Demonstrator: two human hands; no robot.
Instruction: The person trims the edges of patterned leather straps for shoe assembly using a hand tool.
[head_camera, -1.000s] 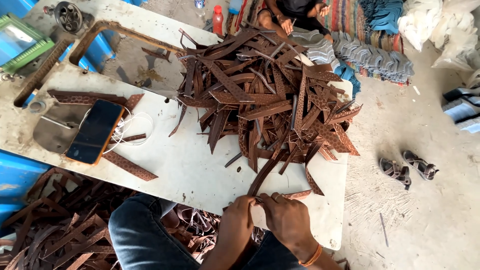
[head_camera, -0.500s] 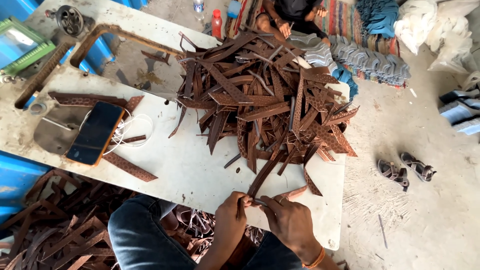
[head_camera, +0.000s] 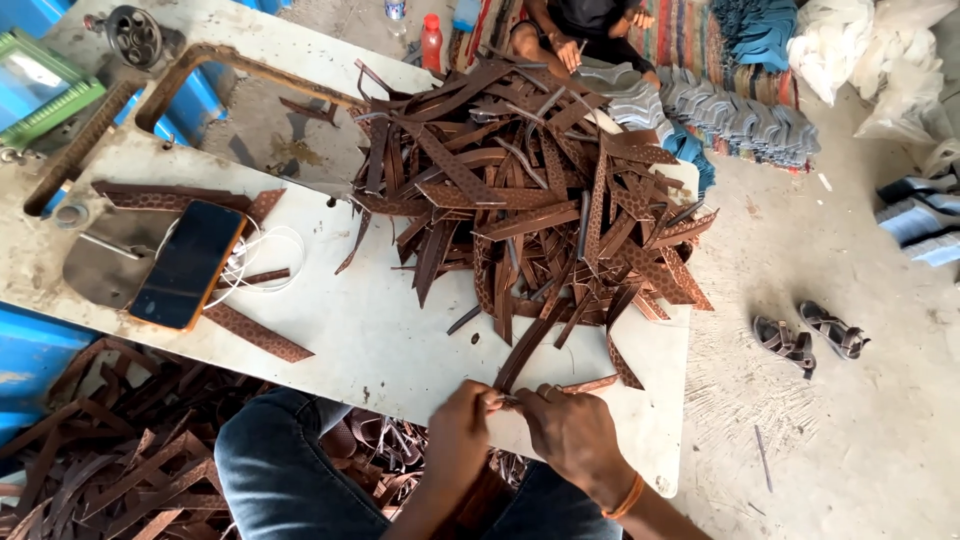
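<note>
L hand (head_camera: 462, 425) & R hand (head_camera: 572, 432): both pinched shut on near end of one brown strap (head_camera: 530, 345) at table edge (head_camera: 400, 360). Strap prob. light, limp, thin; best gripped at ends. Strap pile (head_camera: 530, 200) at 12 o'clock, phone (head_camera: 188, 265) at 10.

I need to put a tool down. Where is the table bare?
Bare: the white patch between the phone and the strap pile, and the near corner right of the right hand. Crowded: the far right half, under the pile.
</note>
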